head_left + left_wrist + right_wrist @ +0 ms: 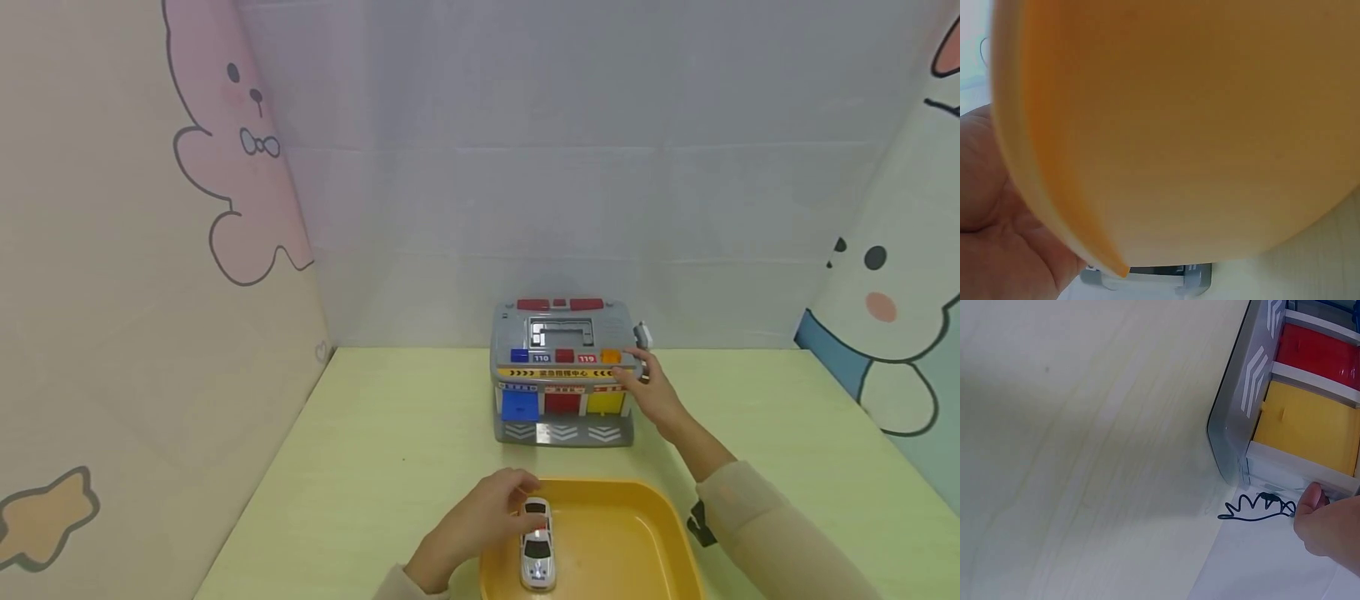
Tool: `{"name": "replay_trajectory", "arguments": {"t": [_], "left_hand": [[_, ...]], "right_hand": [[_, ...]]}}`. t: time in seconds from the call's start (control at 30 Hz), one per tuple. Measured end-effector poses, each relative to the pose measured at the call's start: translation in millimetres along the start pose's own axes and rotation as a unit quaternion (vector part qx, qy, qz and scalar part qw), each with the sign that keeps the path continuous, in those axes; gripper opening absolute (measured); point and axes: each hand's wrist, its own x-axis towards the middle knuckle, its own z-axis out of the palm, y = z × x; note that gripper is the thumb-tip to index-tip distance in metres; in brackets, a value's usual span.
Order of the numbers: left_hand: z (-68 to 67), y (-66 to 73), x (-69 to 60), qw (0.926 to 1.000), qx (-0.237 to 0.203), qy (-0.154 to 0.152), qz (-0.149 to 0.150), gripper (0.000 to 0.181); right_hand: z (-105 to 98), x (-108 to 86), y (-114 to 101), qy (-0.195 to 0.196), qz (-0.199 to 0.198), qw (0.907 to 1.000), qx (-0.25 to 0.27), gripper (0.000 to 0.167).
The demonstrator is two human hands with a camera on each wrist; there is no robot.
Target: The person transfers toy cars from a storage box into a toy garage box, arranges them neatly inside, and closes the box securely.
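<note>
A grey toy emergency station (564,373) with blue, red and yellow doors stands at the back of the table. Its blue door (520,406) sticks out, while the red door (1319,356) and yellow door (1307,428) are closed. My right hand (654,392) grips the station's right front corner, with thumb and index finger at the roof edge beside the orange button (611,356). A white toy police car (537,558) lies in the yellow tray (667,533). Over the car's rear half hovers my left hand (491,510), thumb and fingers apart; contact is unclear.
A dark object (701,527) lies right of the tray, partly hidden by my right sleeve (780,533). A light grey part (643,335) projects from the station's right side. Printed cloth walls (480,200) enclose the table's back and sides.
</note>
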Motion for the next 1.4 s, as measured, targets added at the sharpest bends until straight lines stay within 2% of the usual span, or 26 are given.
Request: {"name": "replay_trajectory", "arguments": {"t": [0.13,0.2,0.3,0.43,0.7,0.83,1.03,1.23,1.4], "left_hand": [[7.1,-1.9,1.6,0.9992,0.035,-0.013,-0.018,0.04],[9.6,-2.5,2.1,0.9985,0.048,-0.019,-0.02,0.042],[13.6,-3.1,2.9,0.9949,0.097,-0.025,-0.013,0.045],[19.8,-4.6,4.5,0.9842,0.175,-0.03,-0.003,0.05],[29.8,-7.1,8.9,0.9651,0.26,-0.033,-0.007,0.054],[33.6,-6.2,11.3,0.9587,0.282,-0.031,-0.015,0.054],[35.9,-4.9,13.4,0.9535,0.297,-0.042,-0.031,0.053],[37.1,-4.9,15.3,0.9536,0.291,-0.057,-0.051,0.056],[36.0,-3.7,15.9,0.9486,0.303,-0.07,-0.06,0.059]], "right_hand": [[-0.2,0.7,0.4,-0.002,0.006,1.0,0.002,0.072],[-0.3,0.9,0.6,-0.001,0.008,1.0,0.003,0.073],[-0.4,1.1,0.8,-0.001,0.01,0.9999,0.004,0.073],[-0.2,1.0,1.1,0.0,0.008,0.9999,0.007,0.072],[0.5,1.0,1.7,-0.001,0.006,0.9999,0.011,0.072],[0.5,0.6,0.2,0.001,0.007,0.9999,0.01,0.072],[-0.2,0.4,0.0,0.0,0.01,0.9999,0.01,0.072],[-0.5,0.7,1.1,-0.002,0.011,0.9998,0.014,0.072],[-0.4,1.5,0.9,-0.001,0.013,0.9999,0.011,0.072]]}}
